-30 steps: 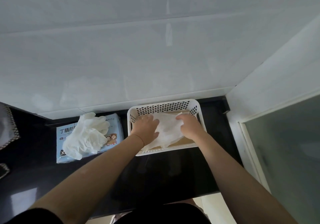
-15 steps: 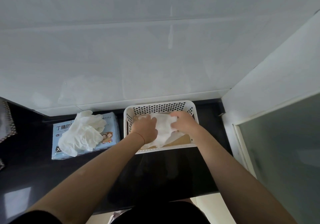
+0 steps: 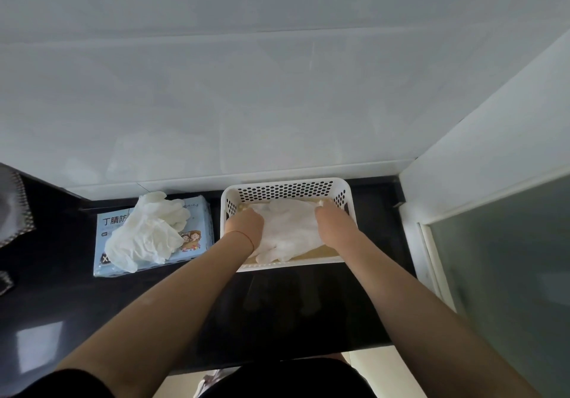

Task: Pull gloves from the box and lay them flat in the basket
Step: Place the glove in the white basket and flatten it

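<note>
Flattening step in hand: white nitrile glove lies inside the white perforated basket on the dark desk, left hand and right hand pressing on its two sides; whether the fingers are curled or spread cannot be told. Judged next: release, then reach to the blue glove box just left of the basket, where bunched gloves protrude and call for a pinch.

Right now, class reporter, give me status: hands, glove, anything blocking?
Left hand and right hand both on the glove inside the basket. Grip unclear. More gloves bunched atop the box. Nothing blocking.
</note>
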Tool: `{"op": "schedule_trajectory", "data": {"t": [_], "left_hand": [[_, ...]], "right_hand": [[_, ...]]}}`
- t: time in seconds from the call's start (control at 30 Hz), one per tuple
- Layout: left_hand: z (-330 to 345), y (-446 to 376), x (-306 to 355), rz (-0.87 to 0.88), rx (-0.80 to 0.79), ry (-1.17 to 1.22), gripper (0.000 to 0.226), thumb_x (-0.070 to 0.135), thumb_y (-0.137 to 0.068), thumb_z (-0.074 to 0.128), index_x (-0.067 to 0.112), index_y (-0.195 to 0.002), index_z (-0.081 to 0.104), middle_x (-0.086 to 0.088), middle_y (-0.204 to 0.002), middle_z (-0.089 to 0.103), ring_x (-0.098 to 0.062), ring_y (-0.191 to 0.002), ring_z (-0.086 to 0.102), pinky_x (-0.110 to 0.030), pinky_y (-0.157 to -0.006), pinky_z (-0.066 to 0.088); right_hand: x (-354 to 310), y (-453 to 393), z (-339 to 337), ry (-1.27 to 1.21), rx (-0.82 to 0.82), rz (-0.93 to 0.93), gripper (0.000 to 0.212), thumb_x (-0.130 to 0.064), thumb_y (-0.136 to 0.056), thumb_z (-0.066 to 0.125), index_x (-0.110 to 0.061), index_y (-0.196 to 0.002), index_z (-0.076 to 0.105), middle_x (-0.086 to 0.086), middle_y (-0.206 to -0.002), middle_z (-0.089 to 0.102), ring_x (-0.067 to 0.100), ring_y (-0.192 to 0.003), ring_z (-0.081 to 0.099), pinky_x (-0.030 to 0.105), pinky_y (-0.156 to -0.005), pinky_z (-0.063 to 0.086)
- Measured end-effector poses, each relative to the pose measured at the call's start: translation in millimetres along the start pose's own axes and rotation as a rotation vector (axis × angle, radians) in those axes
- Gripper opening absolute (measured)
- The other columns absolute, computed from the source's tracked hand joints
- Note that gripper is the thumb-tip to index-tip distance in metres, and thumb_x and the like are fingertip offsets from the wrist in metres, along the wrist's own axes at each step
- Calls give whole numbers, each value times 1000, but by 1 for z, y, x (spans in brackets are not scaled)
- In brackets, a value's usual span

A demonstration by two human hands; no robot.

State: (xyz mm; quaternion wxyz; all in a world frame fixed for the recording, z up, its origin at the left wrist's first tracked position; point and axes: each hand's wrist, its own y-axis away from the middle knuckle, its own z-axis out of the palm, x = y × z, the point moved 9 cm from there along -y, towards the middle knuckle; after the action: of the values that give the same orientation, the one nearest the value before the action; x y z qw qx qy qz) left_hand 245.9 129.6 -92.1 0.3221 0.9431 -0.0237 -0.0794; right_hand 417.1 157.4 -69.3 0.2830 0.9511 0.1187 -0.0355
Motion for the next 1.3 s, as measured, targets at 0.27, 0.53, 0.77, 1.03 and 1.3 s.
{"op": "schedule_trajectory", "data": {"t": [0.27, 0.53, 0.77, 1.03, 1.3], "left_hand": [[-12, -4, 28, 61, 150, 221, 48, 36, -95, 49, 12, -136, 37, -13, -125, 53, -33, -102, 58, -37, -73, 48], [13, -8, 30, 16, -24, 209, 99, 58, -67, 80, 17, -139, 25, -14, -139, 38, -35, -116, 54, -44, -85, 50], [-24, 7, 6, 92, 176, 414, 42, 41, -89, 62, 20, -123, 51, -5, -127, 51, -25, -108, 56, -34, -78, 48], [-47, 58, -120, -136, 453, 577, 20, 27, -95, 44, 17, -81, 54, -4, -93, 64, -24, -76, 57, -30, -60, 35], [-5, 90, -221, -183, 429, 677, 27, 39, -80, 64, 23, -93, 46, 5, -103, 53, -18, -78, 53, -28, -58, 35]], "right_hand": [[-23, 0, -9, 116, 182, -46, 37, -4, -96, 52, -6, -133, 48, 19, -137, 38, 23, -101, 61, 31, -84, 51], [-6, -10, 20, 48, 39, -24, 55, -8, -91, 59, -14, -139, 34, 16, -137, 34, 28, -119, 47, 37, -92, 51], [-48, -2, -19, -75, 153, -79, 32, 5, -91, 51, -7, -121, 53, 13, -126, 43, 24, -86, 57, 31, -69, 45], [-185, 4, -56, -352, 296, -267, 7, -13, -92, 52, -10, -91, 59, 4, -96, 58, 23, -82, 57, 33, -67, 44], [-265, -5, -1, -479, -27, -236, 28, -20, -84, 69, -16, -109, 56, -3, -96, 55, 14, -83, 56, 26, -65, 42]]}}
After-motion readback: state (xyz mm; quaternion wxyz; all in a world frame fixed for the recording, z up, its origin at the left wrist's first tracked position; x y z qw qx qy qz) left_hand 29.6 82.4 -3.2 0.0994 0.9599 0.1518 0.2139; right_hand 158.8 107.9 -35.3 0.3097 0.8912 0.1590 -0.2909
